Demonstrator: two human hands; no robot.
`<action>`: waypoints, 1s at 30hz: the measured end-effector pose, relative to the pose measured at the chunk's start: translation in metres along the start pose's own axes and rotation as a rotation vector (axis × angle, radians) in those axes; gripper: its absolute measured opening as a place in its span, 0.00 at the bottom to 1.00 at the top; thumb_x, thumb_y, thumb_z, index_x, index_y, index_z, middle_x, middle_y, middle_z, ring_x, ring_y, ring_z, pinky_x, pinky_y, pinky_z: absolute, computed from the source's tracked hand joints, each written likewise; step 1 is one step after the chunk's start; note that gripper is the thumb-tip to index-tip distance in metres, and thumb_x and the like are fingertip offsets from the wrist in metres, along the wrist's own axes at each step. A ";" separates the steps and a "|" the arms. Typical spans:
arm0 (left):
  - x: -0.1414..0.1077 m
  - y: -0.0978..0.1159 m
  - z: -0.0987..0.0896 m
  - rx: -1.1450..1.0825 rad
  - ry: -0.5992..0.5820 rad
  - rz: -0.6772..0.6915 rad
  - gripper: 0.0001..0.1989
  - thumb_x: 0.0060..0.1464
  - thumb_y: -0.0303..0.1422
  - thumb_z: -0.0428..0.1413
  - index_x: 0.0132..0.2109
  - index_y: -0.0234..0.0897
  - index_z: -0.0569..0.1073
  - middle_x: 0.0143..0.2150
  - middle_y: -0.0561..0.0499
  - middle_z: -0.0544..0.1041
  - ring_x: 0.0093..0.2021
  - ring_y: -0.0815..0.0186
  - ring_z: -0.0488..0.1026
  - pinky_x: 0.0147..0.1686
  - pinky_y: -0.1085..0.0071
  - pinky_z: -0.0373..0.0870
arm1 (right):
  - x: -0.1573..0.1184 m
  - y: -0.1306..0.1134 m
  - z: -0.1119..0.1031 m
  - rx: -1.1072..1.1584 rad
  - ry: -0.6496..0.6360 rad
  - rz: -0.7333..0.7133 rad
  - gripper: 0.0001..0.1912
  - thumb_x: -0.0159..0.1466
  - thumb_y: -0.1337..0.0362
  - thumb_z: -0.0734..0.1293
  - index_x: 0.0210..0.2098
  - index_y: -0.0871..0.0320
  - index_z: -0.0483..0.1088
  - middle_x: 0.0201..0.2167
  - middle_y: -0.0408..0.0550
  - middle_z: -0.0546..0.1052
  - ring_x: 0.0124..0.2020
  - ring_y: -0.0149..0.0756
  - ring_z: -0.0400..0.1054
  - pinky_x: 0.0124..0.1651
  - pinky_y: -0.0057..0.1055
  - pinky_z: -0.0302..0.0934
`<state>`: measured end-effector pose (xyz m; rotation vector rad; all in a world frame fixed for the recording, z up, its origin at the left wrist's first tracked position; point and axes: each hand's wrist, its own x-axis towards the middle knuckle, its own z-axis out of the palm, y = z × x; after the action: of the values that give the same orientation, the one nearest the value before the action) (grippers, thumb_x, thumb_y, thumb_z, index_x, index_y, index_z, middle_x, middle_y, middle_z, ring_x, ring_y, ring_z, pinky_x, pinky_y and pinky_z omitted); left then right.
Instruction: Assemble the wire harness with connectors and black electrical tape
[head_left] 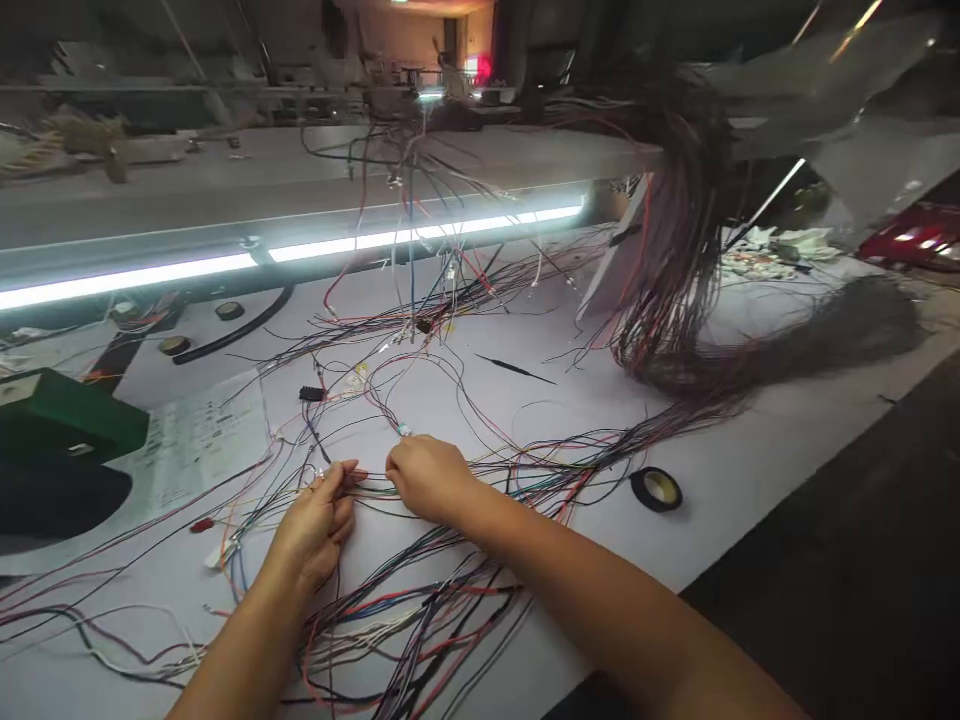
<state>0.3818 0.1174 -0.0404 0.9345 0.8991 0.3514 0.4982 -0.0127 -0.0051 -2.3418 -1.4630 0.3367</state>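
Observation:
Many thin coloured wires (555,460) run across the white tabletop and pass between both hands. My left hand (321,515) is closed on some of these wires, thumb and forefinger pinched together. Just to its right, my right hand (427,475) is closed with curled fingers on the same strands. A small pale connector (405,430) lies just above the right hand. Beyond the left hand sits a black connector (312,394). A red connector (202,524) rests left of the left hand.
A black tape roll (657,489) lies right of the wires. At the left stand a green box (67,420) and a printed sheet (210,440). A lit tube lamp (427,235) runs under a shelf (225,190). A thick wire bundle (675,250) hangs at the right.

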 end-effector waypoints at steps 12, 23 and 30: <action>0.003 -0.002 -0.002 -0.039 -0.012 0.047 0.07 0.59 0.32 0.52 0.37 0.34 0.73 0.26 0.56 0.70 0.10 0.81 0.49 0.08 0.82 0.48 | -0.017 0.011 -0.010 -0.088 -0.111 -0.034 0.16 0.64 0.55 0.63 0.48 0.54 0.68 0.38 0.46 0.78 0.37 0.41 0.73 0.32 0.33 0.63; -0.001 -0.003 -0.001 -0.036 0.012 0.008 0.06 0.59 0.27 0.51 0.37 0.32 0.72 0.26 0.52 0.72 0.14 0.79 0.56 0.13 0.82 0.56 | -0.019 0.004 0.004 -0.148 -0.043 -0.054 0.09 0.65 0.62 0.61 0.39 0.57 0.71 0.37 0.49 0.75 0.35 0.40 0.71 0.32 0.33 0.65; -0.001 -0.004 0.001 -0.042 0.020 0.024 0.07 0.60 0.25 0.49 0.36 0.31 0.71 0.25 0.51 0.71 0.15 0.78 0.59 0.14 0.82 0.59 | -0.015 0.002 -0.005 -0.098 0.030 -0.062 0.13 0.69 0.59 0.55 0.41 0.55 0.69 0.40 0.47 0.74 0.38 0.38 0.71 0.35 0.33 0.64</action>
<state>0.3815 0.1142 -0.0424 0.9047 0.8961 0.3995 0.4953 -0.0279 -0.0017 -2.3607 -1.5672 0.2175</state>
